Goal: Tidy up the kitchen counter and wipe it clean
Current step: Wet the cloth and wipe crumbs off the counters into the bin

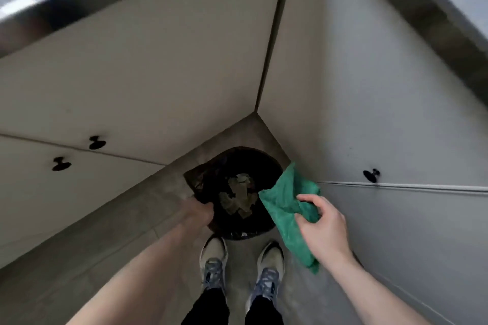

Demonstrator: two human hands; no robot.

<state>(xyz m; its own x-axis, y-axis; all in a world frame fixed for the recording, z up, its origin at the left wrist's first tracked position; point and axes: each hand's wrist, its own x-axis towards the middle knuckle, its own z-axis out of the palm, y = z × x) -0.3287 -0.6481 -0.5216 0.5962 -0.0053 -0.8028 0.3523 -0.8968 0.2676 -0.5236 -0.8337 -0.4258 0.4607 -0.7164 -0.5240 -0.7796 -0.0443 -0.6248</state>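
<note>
A round black waste bin (260, 158) lined with a dark bag stands on the floor in the corner where two cabinet runs meet. Crumpled pale scraps (237, 199) lie inside it. My left hand (199, 212) grips the bag's rim at the bin's near left side. My right hand (323, 227) pinches a green microfibre cloth (286, 198), which hangs over the bin's right edge. The counter's dark edge (79, 8) runs high across the top left, blurred.
Beige cabinet doors with black knobs (97, 142) stand to the left, and a grey door with one knob (371, 175) to the right. My two feet in grey shoes (214, 258) stand on the grey floor just before the bin.
</note>
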